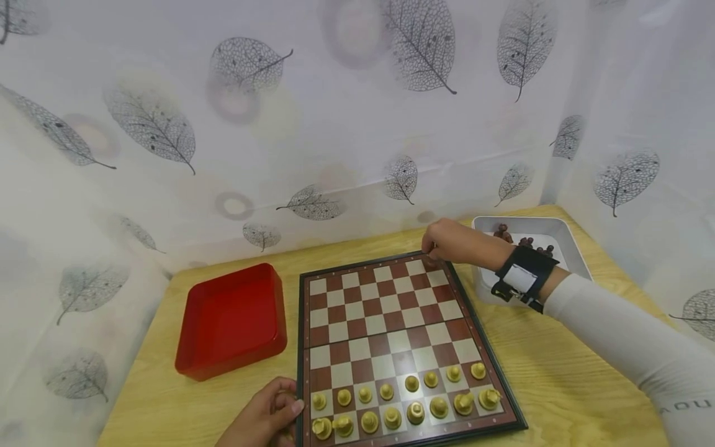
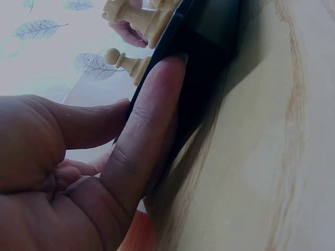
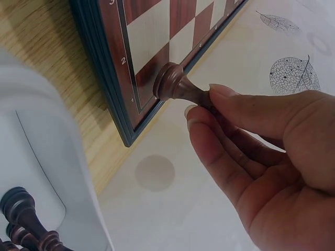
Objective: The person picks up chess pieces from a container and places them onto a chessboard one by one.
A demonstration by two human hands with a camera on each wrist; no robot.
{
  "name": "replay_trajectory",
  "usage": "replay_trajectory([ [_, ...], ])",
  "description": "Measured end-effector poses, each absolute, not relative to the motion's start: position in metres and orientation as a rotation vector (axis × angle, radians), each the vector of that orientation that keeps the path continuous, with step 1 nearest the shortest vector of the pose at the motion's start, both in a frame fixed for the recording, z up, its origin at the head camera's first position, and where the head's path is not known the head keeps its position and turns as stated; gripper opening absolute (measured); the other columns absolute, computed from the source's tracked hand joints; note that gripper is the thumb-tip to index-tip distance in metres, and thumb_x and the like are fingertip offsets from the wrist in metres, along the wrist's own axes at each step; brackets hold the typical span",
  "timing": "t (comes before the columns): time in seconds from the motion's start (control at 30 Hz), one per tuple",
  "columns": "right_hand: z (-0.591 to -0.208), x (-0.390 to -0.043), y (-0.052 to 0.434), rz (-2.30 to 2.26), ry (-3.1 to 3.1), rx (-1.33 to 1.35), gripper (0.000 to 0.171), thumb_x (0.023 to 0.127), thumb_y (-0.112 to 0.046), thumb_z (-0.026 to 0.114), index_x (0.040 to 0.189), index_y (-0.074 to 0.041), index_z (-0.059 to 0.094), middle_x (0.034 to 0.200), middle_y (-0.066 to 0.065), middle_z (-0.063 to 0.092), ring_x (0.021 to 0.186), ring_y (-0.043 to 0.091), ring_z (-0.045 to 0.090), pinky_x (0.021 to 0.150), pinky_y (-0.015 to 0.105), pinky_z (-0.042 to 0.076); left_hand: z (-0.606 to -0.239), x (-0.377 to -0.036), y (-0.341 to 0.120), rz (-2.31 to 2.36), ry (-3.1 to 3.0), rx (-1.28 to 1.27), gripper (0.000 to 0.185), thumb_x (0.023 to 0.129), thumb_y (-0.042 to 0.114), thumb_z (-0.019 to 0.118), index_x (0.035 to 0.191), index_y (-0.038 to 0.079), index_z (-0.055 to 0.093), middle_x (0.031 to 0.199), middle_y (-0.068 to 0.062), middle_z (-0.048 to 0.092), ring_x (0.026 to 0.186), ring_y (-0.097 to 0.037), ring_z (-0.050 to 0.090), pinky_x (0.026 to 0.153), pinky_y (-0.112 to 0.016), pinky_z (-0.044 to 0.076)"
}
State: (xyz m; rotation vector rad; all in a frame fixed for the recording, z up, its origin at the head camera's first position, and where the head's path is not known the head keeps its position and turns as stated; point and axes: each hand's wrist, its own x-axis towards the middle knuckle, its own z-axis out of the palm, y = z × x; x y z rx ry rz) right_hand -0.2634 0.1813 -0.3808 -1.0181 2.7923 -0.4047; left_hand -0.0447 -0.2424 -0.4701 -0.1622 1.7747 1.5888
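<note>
My right hand (image 1: 455,239) pinches a dark brown chess piece (image 3: 180,88) by its upper part between thumb and fingers. Its round base is at a far right corner square of the chessboard (image 1: 375,323), and its top is hidden by the fingers. At the near left side of the board, my left hand (image 1: 267,411) grips the black edge, thumb on top and index finger (image 2: 144,117) underneath. Two rows of cream-yellow chess pieces stand along the near side, pawns (image 1: 365,395) in front of larger pieces such as a rook (image 2: 137,20).
To the right of the board a white tray (image 1: 576,251) holds several dark brown pieces (image 1: 526,242). On the left stands a red box (image 1: 234,313). All sit on a wood-grain table (image 1: 581,372), with a leaf-patterned curtain (image 1: 335,136) behind and at both sides.
</note>
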Motion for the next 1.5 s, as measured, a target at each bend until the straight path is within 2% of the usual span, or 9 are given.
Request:
replay_trajectory([
  [0.17,-0.385,-0.264,0.182,-0.417,2.798,-1.046,0.011,0.088,0.005,0.075,0.089,-0.004,0.08,0.087,0.008,0.078,0.082,0.023,0.073,0.073,0.037,0.059,-0.47,-0.046,-0.243,1.58,1.779,-0.172,0.058,0.101,0.029,0.068,0.138,-0.004,0.036,0.097,-0.006,0.068,0.074,-0.015,0.069,0.072,-0.031,0.062],
  [0.43,-0.387,-0.262,0.181,-0.388,2.816,-1.022,0.011,0.089,0.004,0.075,0.096,-0.001,0.08,0.092,0.011,0.078,0.087,0.026,0.074,0.076,0.038,0.06,-0.473,-0.047,-0.243,1.56,1.791,-0.193,0.054,0.103,0.025,0.066,0.138,-0.003,0.037,0.096,-0.006,0.068,0.073,-0.016,0.069,0.072,-0.032,0.062],
  [1.07,-0.389,-0.263,0.179,-0.342,2.825,-0.965,0.01,0.09,0.001,0.076,0.099,-0.001,0.079,0.095,0.011,0.078,0.09,0.027,0.074,0.079,0.038,0.06,-0.472,-0.048,-0.243,1.525,1.821,-0.191,0.056,0.103,0.026,0.065,0.14,-0.004,0.036,0.098,-0.007,0.069,0.076,-0.019,0.07,0.073,-0.035,0.062],
  [1.17,-0.39,-0.262,0.18,-0.351,2.83,-0.958,0.013,0.09,0.001,0.075,0.103,0.0,0.078,0.098,0.013,0.078,0.094,0.029,0.074,0.082,0.041,0.06,-0.473,-0.047,-0.242,1.521,1.83,-0.178,0.058,0.103,0.028,0.066,0.14,-0.004,0.036,0.098,-0.007,0.069,0.076,-0.019,0.071,0.074,-0.035,0.062],
  [1.33,-0.383,-0.258,0.185,-0.347,2.811,-0.89,0.027,0.092,-0.003,0.074,0.119,0.003,0.072,0.113,0.019,0.075,0.105,0.036,0.071,0.09,0.047,0.059,-0.472,-0.048,-0.242,1.534,1.826,-0.153,0.059,0.102,0.029,0.067,0.139,-0.005,0.036,0.096,-0.006,0.069,0.075,-0.018,0.07,0.074,-0.034,0.062],
  [1.5,-0.371,-0.254,0.196,-0.346,2.8,-0.809,0.031,0.095,-0.007,0.073,0.124,0.003,0.069,0.118,0.021,0.072,0.107,0.036,0.069,0.089,0.048,0.058,-0.473,-0.047,-0.242,1.566,1.799,-0.144,0.06,0.102,0.028,0.067,0.139,-0.006,0.035,0.096,-0.006,0.068,0.075,-0.018,0.071,0.072,-0.035,0.063],
])
